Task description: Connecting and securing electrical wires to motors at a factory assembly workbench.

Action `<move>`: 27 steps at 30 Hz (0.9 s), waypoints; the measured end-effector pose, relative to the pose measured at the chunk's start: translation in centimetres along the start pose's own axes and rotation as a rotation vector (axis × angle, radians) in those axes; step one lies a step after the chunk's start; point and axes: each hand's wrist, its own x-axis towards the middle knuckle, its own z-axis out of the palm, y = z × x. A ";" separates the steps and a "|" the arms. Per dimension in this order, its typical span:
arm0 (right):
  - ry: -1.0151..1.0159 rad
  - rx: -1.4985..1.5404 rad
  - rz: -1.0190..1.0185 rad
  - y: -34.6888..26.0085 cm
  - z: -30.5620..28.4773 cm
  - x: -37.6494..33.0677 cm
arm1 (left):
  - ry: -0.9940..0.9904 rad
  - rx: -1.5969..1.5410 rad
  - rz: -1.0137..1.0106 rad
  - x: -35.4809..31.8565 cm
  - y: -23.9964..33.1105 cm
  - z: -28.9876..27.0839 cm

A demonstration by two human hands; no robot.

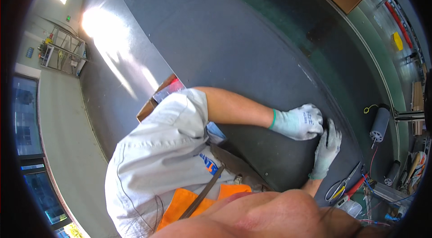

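Both gloved hands, left hand (299, 122) and right hand (327, 148), pressing flat, ungripping, smoothing dark mat (234, 44) beside scissors (343, 187)

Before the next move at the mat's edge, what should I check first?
1. Gloves on: ok; left hand and right hand both wear light grey gloves.
2. Hands on the dark mat: ok; both rest near its edge, touching each other.
3. Left hand's grip: cannot tell; its fingers are curled out of sight.
4. Right hand flat: ok; fingers extended on the mat.
5. Scissors and red-handled pliers apart from the hands: ok.
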 end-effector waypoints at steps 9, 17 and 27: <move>-0.021 -0.059 0.076 -0.4 0.1 0.0 | -0.023 -0.024 -0.014 0.5 0.4 -0.5; -0.008 -0.087 0.029 0.3 0.4 -0.1 | -0.056 0.015 -0.004 0.7 0.2 -0.4; -0.002 -0.087 0.006 0.1 0.1 0.0 | -0.017 -0.014 0.000 0.8 0.3 -0.4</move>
